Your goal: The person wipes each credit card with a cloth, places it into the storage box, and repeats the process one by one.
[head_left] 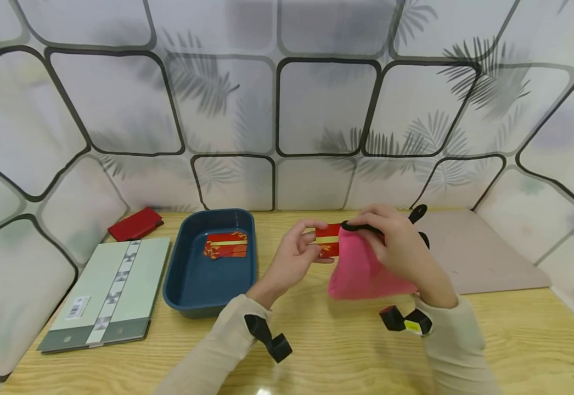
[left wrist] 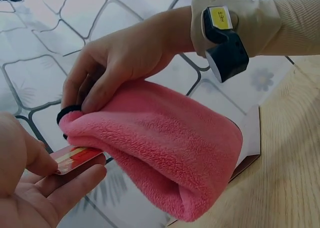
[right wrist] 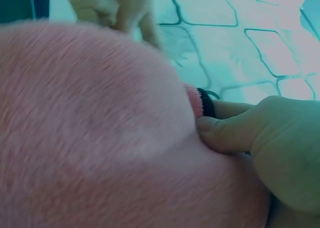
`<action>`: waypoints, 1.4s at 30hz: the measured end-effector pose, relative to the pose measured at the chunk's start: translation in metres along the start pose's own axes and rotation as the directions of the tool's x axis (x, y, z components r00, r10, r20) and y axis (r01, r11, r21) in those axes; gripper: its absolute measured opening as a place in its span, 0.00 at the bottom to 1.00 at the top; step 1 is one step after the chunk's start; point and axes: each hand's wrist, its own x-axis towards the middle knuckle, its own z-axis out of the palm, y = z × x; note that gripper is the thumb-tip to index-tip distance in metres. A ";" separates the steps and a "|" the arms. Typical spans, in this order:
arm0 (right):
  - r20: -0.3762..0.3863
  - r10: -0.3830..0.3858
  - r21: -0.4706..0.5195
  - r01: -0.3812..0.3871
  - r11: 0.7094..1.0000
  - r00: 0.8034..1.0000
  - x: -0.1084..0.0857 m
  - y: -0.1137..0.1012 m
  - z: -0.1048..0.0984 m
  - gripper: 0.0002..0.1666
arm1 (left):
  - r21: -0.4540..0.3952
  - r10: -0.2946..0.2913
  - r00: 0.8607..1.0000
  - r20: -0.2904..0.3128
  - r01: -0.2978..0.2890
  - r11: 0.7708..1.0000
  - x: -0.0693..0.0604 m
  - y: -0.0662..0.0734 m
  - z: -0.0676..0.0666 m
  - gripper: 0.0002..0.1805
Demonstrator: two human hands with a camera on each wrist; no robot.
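Observation:
My right hand (head_left: 390, 236) grips a pink plush pouch (head_left: 361, 274) by its black-trimmed top edge, holding it up off the table. Between thumb and fingers, my left hand (head_left: 294, 255) pinches a red card with a gold band (head_left: 327, 240), probably a red envelope. Its far end meets the mouth of the pouch; whether part of it lies inside I cannot tell. In the left wrist view the red card (left wrist: 75, 159) touches the pouch's black-edged corner. The pouch fills most of the right wrist view, where the right thumb (right wrist: 220, 133) presses its edge.
Left of my hands stands a blue tray (head_left: 193, 296) with red-and-gold cards (head_left: 225, 245) in it. Farther left lie a pale green notebook (head_left: 114, 291) and a red wallet-like item (head_left: 135, 224). A flat pinkish-grey board (head_left: 484, 252) lies behind the right hand.

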 end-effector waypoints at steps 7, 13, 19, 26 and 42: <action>0.008 0.022 -0.016 -0.022 1.000 1.000 -0.003 0.002 -0.010 0.16 | 0.065 -0.035 0.994 -0.108 0.042 0.997 -0.002 -0.001 -0.003 0.18; -0.002 0.060 -0.047 -0.060 0.997 0.998 -0.004 0.009 -0.021 0.16 | 0.059 -0.030 0.994 -0.109 0.037 0.998 -0.002 0.002 -0.005 0.20; -0.080 0.086 -0.086 -0.092 0.992 0.993 -0.005 0.014 -0.033 0.15 | 0.107 -0.013 0.991 -0.131 0.027 0.994 -0.003 0.005 -0.007 0.21; -0.129 0.072 -0.063 -0.080 0.995 0.989 -0.004 0.011 -0.039 0.15 | 0.144 0.007 0.989 -0.148 0.014 0.989 -0.002 0.005 -0.007 0.22; -0.034 -0.096 -0.008 0.096 0.995 0.995 0.003 -0.016 0.001 0.15 | 0.156 0.043 0.999 -0.006 -0.041 0.987 0.000 -0.001 0.002 0.23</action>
